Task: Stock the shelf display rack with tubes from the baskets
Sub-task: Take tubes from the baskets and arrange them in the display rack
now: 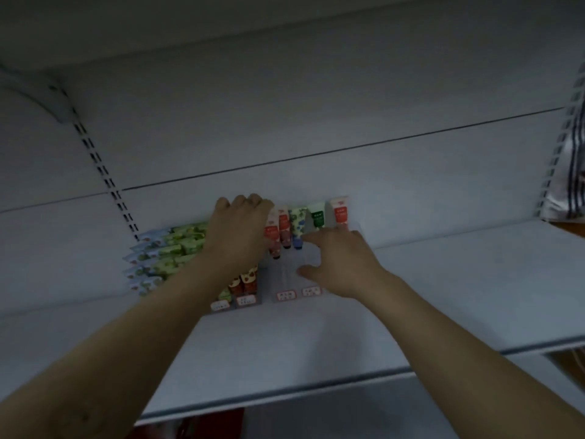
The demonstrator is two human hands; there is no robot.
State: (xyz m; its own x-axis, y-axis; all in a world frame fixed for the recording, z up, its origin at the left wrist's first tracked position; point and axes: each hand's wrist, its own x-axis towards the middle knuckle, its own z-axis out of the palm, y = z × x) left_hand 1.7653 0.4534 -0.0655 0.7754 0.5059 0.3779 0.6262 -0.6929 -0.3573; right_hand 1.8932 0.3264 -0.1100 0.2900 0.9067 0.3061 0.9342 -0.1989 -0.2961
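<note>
Upright tubes (299,223) line the back row of the clear rack (286,275) on the shelf (443,296), nearest the left hand (240,229), whose fingers curl over their tops, grasp not discernible; the right hand (338,264), released with fingers spread, hovers just in front.

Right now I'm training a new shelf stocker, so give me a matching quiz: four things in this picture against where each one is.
Things:
1 green tube
2 green packets
3 price tags
4 right hand

Places:
A front edge of the rack
B stacked left of the rack
C upright in the back row
D over the rack's right side

Pairs: 1-C, 2-B, 3-A, 4-D
</note>
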